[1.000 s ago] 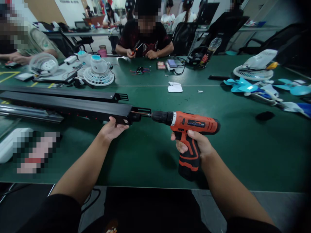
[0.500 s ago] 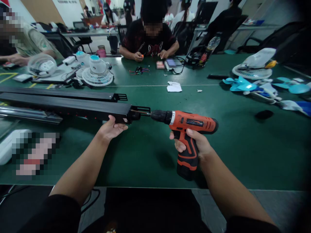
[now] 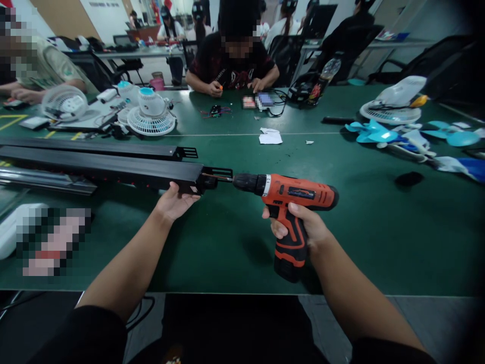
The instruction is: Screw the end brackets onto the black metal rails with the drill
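Observation:
My right hand (image 3: 303, 225) is wrapped round the grip of an orange and black cordless drill (image 3: 293, 194). The drill lies level and its bit points left into the bracket end of a long black metal bar (image 3: 113, 172). My left hand (image 3: 175, 200) grips the underside of that bar near its right end, thumb up against its front face. The bar runs left across the green table (image 3: 235, 242).
A second black bar (image 3: 98, 148) and a grey rail (image 3: 45, 179) lie beside the first. Small white fans (image 3: 149, 114) stand at the back left, blue fan blades (image 3: 373, 132) at the right. A person in black sits across the table. White paper scrap (image 3: 270, 136) lies mid-table.
The view shifted slightly; the drill and bar hold almost the same pose, drifting a little to the left. The person opposite moved their hands.

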